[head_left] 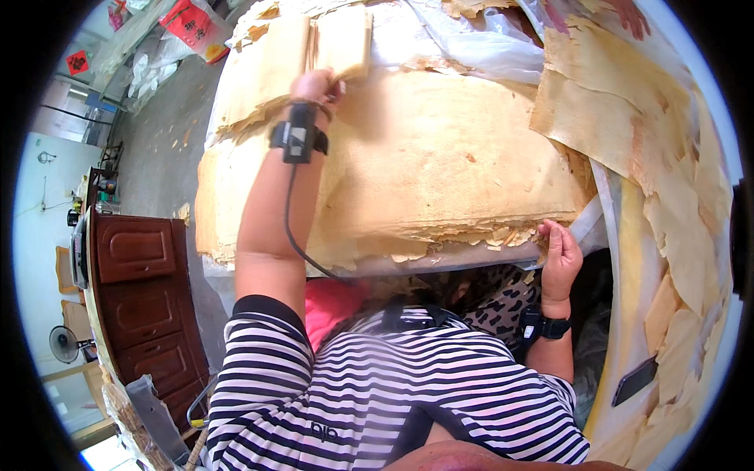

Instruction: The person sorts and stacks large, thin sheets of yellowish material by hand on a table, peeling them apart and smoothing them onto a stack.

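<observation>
A broad stack of thin, pale-yellow sheets (440,157) with flaky edges lies flat in front of me. My left hand (316,88) reaches to its far left part, fingers curled closed beside a folded bundle of the same sheets (343,39). What those fingers hold, if anything, is hidden. At the stack's near right corner is my right hand (561,255), fingers bent and pressed together by the ragged edge. Whatever lies between its fingertips is too small to make out. Both wrists wear black straps with small devices; a cable runs from the left one.
Loose sheets (613,110) overlap on the right, where a dark phone (635,382) lies. Clear plastic film (487,39) covers the far side. Another person's hand (631,17) shows at the far right. A red-brown cabinet (141,294) and a fan (64,343) stand left.
</observation>
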`<state>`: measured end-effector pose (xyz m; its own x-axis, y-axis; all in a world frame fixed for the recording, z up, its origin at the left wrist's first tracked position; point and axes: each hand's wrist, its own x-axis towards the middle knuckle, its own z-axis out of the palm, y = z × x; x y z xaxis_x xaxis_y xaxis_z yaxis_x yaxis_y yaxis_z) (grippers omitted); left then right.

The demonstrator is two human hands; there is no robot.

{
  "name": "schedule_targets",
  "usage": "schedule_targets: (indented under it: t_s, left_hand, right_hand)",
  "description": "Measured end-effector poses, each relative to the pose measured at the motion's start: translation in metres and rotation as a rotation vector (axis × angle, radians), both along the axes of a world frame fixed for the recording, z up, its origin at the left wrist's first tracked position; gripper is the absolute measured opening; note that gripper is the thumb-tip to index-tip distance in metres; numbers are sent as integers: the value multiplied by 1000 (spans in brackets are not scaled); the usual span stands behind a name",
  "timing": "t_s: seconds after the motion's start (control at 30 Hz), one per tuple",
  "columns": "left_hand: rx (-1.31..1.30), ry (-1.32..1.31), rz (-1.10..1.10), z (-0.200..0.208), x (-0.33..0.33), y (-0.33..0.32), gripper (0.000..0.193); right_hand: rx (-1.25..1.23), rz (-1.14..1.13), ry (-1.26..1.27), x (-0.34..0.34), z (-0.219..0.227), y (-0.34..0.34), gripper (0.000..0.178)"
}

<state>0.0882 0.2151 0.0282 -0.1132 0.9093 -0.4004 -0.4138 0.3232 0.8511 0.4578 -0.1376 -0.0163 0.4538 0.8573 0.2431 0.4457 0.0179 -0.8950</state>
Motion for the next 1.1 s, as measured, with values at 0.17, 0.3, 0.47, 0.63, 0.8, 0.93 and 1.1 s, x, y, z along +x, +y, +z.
schedule_targets:
  t_s: [0.17,0.3,0.47,0.63,0.8,0.93,1.1]
  left_hand:
    - [-147,69,-128,-20,35,-1,12]
    - [-51,248,-237,1,35,4,10]
    - [182,464,-124,8,13,42,22]
    - [437,2032,-15,33,29,8,52]
    - [1227,1306,-476,11,97,-158,31]
    - [1193,1589,-829,-2,128,-237,54]
    - [1267,1807,-679,-12,121,-232,50]
  right_hand:
    - [6,-4,-29,16,-8,21,21]
    - [16,-4,-67,14,-6,21,19]
    - [24,-14,-100,13,-5,22,18]
    - [22,-31,96,8,1,24,19]
    - [-11,-85,613,1,22,22,42]
    - [37,-59,928,8,30,16,45]
    - [-45,101,1339,8,19,6,38]
